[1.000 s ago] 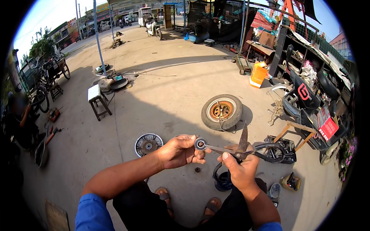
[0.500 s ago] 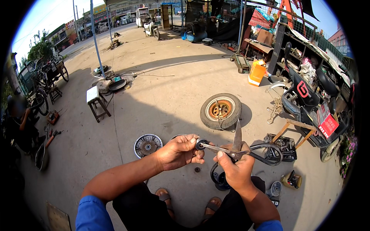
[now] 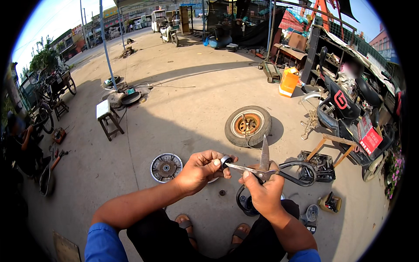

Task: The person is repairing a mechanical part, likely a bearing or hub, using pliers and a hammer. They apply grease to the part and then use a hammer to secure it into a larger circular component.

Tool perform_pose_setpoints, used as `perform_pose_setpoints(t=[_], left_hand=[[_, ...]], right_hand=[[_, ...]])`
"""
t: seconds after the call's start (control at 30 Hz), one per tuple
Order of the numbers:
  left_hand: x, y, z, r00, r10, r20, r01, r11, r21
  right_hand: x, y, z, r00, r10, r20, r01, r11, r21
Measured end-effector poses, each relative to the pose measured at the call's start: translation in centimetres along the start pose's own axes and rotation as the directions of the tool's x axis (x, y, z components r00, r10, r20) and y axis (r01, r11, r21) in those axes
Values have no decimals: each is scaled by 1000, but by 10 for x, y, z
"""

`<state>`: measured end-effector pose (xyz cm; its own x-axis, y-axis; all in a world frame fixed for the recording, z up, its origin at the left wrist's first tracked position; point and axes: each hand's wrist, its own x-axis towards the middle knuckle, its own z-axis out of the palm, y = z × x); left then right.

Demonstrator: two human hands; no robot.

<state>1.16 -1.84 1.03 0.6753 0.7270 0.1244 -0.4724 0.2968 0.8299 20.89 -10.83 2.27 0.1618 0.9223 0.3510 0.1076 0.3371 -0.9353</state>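
Observation:
My left hand [image 3: 200, 172] grips a small metal ring-shaped bearing [image 3: 225, 161] between thumb and fingers, its dark face tilted toward the right. My right hand [image 3: 264, 190] is closed on large scissors [image 3: 264, 155] with black loop handles; one blade stands up, and the other lies across to the bearing, its tip at the dark face. Beyond my left hand a silver wheel hub [image 3: 166, 168] lies on the ground. A dark blue container [image 3: 248, 209] sits behind my right wrist, partly hidden. A small dark round part [image 3: 222, 192] lies on the concrete between my arms.
A tyre [image 3: 247, 126] lies ahead. At right are a toolbox [image 3: 321, 172], wooden frame [image 3: 328, 146], yellow container [image 3: 329, 203] and cluttered scooter body [image 3: 345, 122]. A stool [image 3: 109, 118] stands at left, with a person [image 3: 19, 144] beside scattered tools at the far left.
The bearing has turned from facing upward to being more tilted and sits slightly higher. My right hand and the scissors have shifted a little left, the blade tip staying at the bearing.

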Motion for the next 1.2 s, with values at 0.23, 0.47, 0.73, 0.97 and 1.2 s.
perform_pose_setpoints(t=[0.23, 0.47, 0.73, 0.97, 1.2], left_hand=[[2, -9, -5, 981, 192, -15, -183, 954, 237], [1, -11, -3, 969, 245, -38, -225, 934, 279], [-1, -7, 0, 991, 117, -57, -112, 990, 80], [2, -9, -1, 994, 98, -53, -101, 994, -49], [3, -1, 6, 995, -14, -102, -1, 990, -141]], right_hand=[[3, -8, 6, 999, 52, 11, -53, 986, 160], [0, -1, 5, 998, -56, 12, 56, 997, 48], [13, -3, 2, 995, 77, 65, -91, 961, 261], [15, -1, 6, 992, 111, 64, -126, 938, 324], [11, 12, 4, 1000, -18, 2, 17, 984, 179]])
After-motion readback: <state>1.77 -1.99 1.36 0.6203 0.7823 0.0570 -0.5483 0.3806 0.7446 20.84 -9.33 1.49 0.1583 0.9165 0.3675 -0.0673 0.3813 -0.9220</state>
